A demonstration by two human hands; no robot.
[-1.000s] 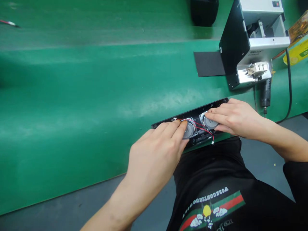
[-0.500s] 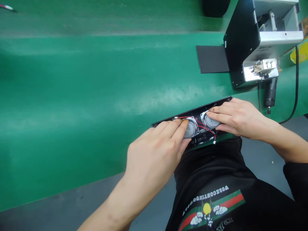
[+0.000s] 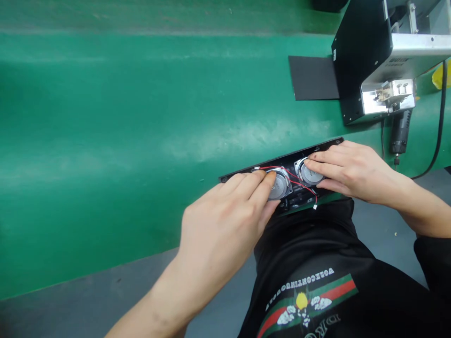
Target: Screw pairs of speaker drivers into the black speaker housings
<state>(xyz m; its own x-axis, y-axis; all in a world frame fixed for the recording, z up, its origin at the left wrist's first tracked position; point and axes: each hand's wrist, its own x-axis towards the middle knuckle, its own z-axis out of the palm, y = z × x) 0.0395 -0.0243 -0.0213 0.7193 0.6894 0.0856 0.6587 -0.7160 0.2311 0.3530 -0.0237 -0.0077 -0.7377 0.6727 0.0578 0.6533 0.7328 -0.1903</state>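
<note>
A long black panel [image 3: 299, 202] lies at the bench's near edge, close against my body. Two round silver-grey speakers sit in it side by side. My left hand [image 3: 225, 206] grips the left speaker [image 3: 279, 187] at its rim, with the fingers on the far side and the thumb on the near side. Around the right speaker [image 3: 311, 174] curl the fingers and thumb of my right hand [image 3: 355, 169]. Red and black wires [image 3: 298, 182] with small white plugs run across the panel between the speakers. Both palms hide the panel's ends in part.
A black and silver machine [image 3: 359, 61] stands at the back right, beside a flat black sheet [image 3: 313, 78]. Below the machine's front is a black electric screwdriver [image 3: 400, 134]. A thick black cable [image 3: 440, 126] hangs at the right. The green bench top [image 3: 105, 141] stretches left.
The view has shifted slightly, so the machine and black sheet appear a little higher and further right. Both hands keep their hold on the speakers, with hardly any movement.
</note>
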